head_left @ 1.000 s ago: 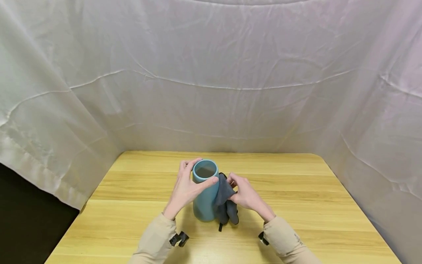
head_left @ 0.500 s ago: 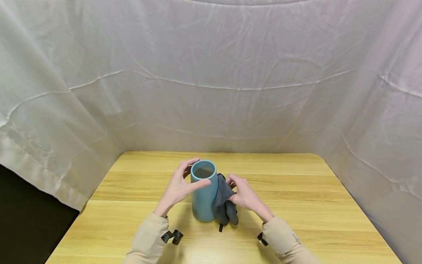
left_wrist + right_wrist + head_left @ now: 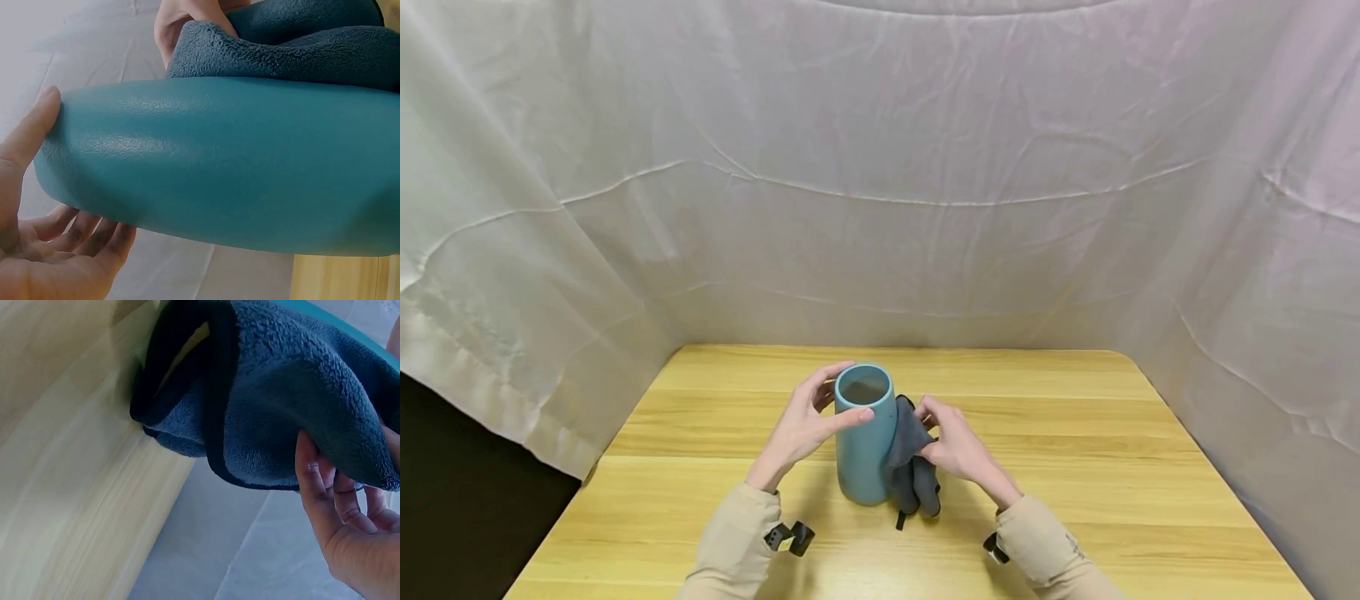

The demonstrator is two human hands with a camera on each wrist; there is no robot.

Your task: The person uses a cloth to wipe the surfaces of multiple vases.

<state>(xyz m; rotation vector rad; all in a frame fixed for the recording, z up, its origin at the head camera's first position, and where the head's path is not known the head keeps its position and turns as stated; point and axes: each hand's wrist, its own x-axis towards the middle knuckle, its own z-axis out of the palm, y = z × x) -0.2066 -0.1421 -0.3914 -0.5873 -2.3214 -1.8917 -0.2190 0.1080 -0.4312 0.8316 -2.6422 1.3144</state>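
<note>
A tall blue vase (image 3: 862,462) stands upright on the wooden table, its round mouth facing up. Around its upper part my left hand (image 3: 797,429) holds it, thumb on the near side and fingers at the far left side. In the left wrist view, the thumb and fingertips touch opposite sides of the vase (image 3: 219,169) close to the rim. My right hand (image 3: 957,442) pinches a dark grey-blue fleecy cloth (image 3: 908,443) with black edging. The cloth hangs in folds against the vase's right side, its lower end down by the table. Its folds partly hide the right fingertips.
The light wooden table (image 3: 1075,475) has rounded far corners. Pale fabric curtains (image 3: 895,250) surround it at the back and both sides. A dark area (image 3: 467,492) shows beyond the left edge. Small black devices sit on both sleeve cuffs (image 3: 790,537).
My left hand has slid left, its thumb drawing back along the vase's near side. The vase has shifted slightly left. My right hand and the cloth are almost where they were.
</note>
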